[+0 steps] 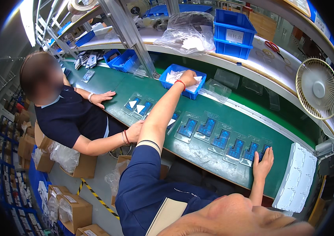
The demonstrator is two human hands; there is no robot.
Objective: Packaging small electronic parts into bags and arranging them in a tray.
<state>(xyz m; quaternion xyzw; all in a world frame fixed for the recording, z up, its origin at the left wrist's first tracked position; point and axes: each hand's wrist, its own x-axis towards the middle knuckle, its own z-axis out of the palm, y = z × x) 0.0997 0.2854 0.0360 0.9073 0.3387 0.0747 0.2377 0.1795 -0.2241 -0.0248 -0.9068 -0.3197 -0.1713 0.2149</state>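
Observation:
My left hand (pixel 189 78), with a red string at the wrist, reaches into a blue bin (pixel 192 94) of white folded pieces (pixel 173 76). Its fingers curl down among them, closed; what they hold, if anything, is hidden. At the right, my right hand (pixel 264 162) lies with its fingers stretched out over the last pack in a row of clear plastic blister trays (pixel 183 138). Dark blue notched pieces (pixel 220 138) sit in those trays. Left of my left arm, two more trays carry white triangular pieces (pixel 140 108) on top of the blue ones.
A co-worker (pixel 72 122) sits at the left, one hand on the green table (pixel 114 84), the other by my left arm. A white moulded tray (pixel 296 177) borders the right end. Above stand a fan (pixel 318 89), stacked blue bins (pixel 233 33) and a metal post (pixel 133 39).

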